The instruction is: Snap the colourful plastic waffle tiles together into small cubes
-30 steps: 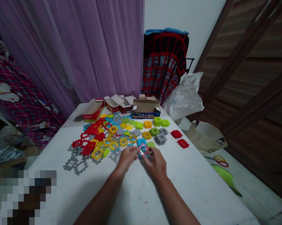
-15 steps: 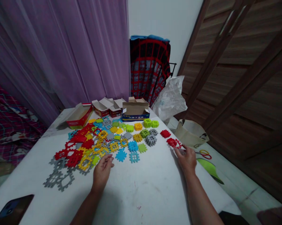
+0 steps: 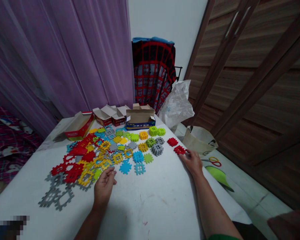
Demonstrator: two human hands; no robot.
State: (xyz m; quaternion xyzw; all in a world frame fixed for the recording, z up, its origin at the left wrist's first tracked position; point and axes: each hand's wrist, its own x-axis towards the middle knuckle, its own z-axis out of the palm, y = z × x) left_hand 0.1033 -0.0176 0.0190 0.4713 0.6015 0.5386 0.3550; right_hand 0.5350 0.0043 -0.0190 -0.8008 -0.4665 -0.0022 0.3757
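Dim, cool light, soft shadows on the desk, wide-angle stretch at edges, pixelated lower-left corner, far detail perhaps blurred

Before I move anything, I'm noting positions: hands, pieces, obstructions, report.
Right hand at nearer red pieces. Left hand, half-curled, beside mixed pile. Farther red pieces beyond; no obstruction seen.

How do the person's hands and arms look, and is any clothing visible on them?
The left hand and right hand are ungloved, with no watch showing. A green sleeve shows on the right arm; no sleeve is visible on the left arm.
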